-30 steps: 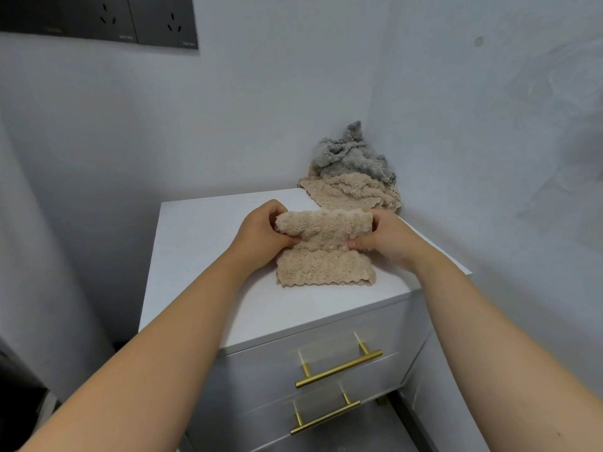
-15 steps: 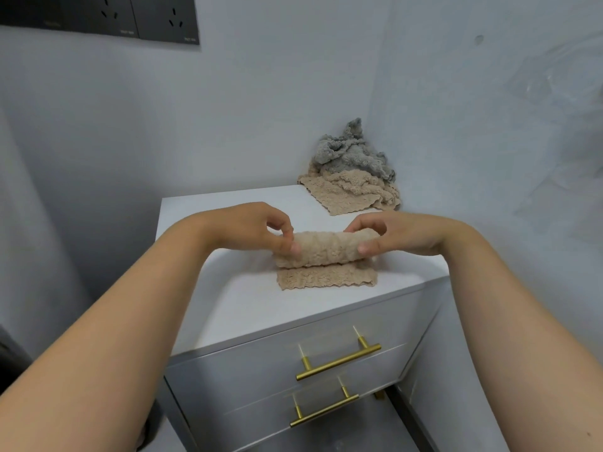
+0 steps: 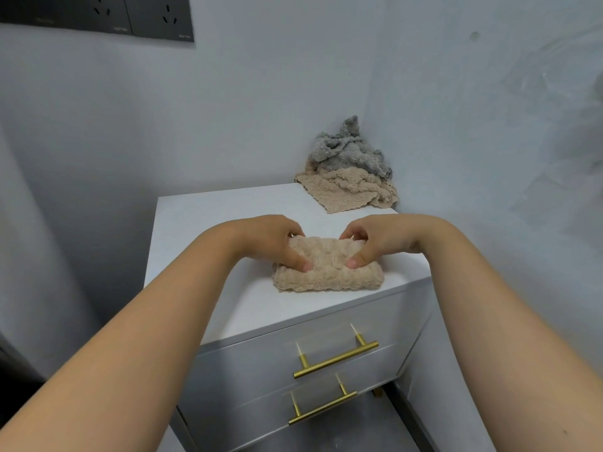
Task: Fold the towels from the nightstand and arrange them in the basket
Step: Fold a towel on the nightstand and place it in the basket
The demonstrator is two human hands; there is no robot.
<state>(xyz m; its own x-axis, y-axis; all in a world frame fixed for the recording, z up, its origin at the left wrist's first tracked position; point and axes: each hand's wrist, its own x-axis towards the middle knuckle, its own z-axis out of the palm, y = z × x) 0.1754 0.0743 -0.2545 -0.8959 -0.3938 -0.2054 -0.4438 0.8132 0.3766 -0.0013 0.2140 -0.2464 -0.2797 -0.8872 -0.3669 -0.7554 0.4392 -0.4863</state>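
Note:
A beige towel lies folded into a compact thick rectangle near the front edge of the white nightstand. My left hand grips its left part, thumb on top and fingers curled behind its far edge. My right hand holds the right part the same way. In the back right corner a crumpled grey towel sits on top of a loose beige towel. No basket is in view.
The nightstand stands in a corner, with walls close behind and to the right. Two drawers with gold bar handles face me. Dark wall sockets sit at the upper left.
The upper half of the beige towel came forward and down over its lower half; the towel now lies doubled and flat. Both hands lowered onto it and came closer together.

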